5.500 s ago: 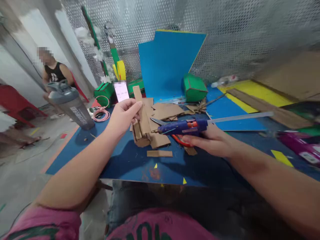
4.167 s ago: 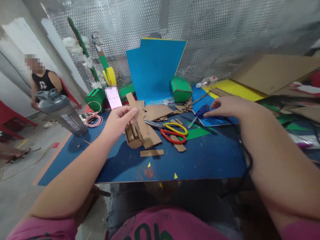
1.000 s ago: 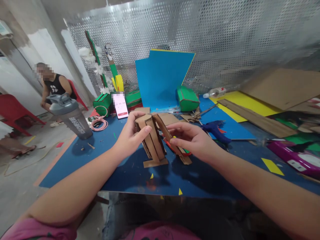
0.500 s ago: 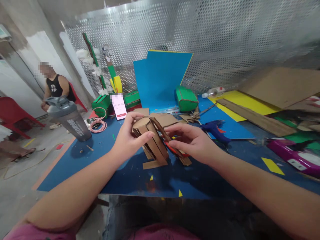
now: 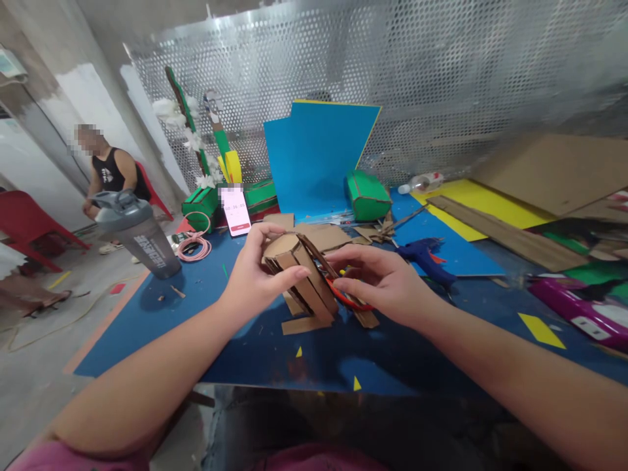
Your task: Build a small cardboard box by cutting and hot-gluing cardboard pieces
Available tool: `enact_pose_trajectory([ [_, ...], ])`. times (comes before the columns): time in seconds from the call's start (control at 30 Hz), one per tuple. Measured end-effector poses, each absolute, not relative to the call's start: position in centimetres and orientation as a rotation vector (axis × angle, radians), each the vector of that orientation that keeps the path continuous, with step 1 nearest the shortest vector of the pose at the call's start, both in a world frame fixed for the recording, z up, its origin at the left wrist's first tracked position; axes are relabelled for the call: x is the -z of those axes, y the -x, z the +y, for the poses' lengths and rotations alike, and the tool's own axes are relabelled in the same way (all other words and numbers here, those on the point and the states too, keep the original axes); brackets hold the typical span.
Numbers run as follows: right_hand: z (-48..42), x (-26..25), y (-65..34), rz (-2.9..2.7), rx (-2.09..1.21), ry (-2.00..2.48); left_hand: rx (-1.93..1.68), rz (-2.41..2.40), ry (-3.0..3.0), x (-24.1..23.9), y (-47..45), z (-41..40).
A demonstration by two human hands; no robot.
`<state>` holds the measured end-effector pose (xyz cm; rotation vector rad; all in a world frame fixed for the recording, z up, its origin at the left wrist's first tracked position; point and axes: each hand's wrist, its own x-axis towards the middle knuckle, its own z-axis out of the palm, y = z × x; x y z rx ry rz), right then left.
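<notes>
A small brown cardboard box made of glued panels stands tilted on the blue tabletop in front of me. My left hand is closed round its left side, thumb across the near face and fingers behind. On the box's right side a narrow cardboard strip leans against the edge. My right hand pinches this strip between thumb and fingers, though the fingertips are partly hidden. Below these fingers shows a curved red-orange handle, apparently lying on the table. Flat cardboard pieces lie under and beside the box.
A blue glue gun lies to the right, with a purple device beyond. A grey shaker bottle, a lit phone and a pink cable are on the left. Green blocks stand behind. A person sits far left.
The cardboard strip has come closer against the box's right edge, with my right fingers still on it. My left thumb has shifted slightly right over the near face.
</notes>
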<state>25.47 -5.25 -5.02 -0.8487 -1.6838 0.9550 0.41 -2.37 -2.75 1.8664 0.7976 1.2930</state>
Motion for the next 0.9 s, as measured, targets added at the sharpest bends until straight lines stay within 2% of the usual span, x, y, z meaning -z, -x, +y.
enact_pose_trajectory([
  [0.9, -5.28, 4.93, -25.65, -1.755, -0.809, 0.839, -1.281, 0.783, -1.816, 2.68, -0.77, -2.94],
])
